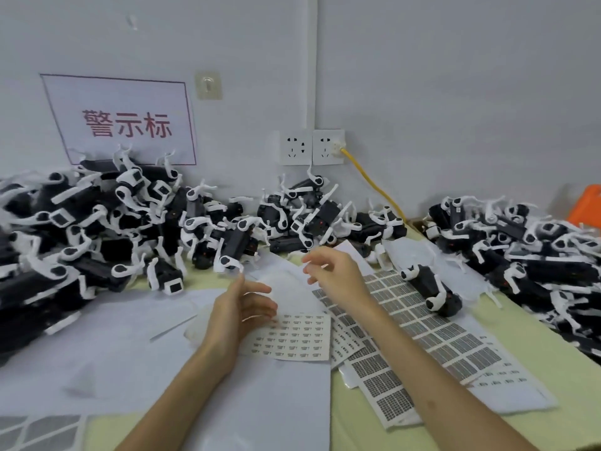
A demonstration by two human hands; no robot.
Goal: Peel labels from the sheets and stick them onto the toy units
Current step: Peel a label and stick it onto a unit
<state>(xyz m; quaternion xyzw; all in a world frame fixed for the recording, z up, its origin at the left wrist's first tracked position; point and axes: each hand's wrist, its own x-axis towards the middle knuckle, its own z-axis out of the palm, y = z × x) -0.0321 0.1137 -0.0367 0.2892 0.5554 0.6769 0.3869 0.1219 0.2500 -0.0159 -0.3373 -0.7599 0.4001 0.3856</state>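
Black-and-white toy units are heaped at the left, the back middle and the right; one toy unit lies alone beside the sheets. A sheet of small labels lies in the middle, with a long sheet of dark barcode labels to its right. My left hand hovers over the small-label sheet's left edge, fingers loosely curved, holding nothing that shows. My right hand is raised above the sheets, fingertips drawn together; whether a label sits between them is too blurred to tell.
White paper sheets cover the yellow-green table. The wall behind carries a sign with red characters, two sockets and a yellow cable. An orange object sits far right. More label sheets lie bottom left.
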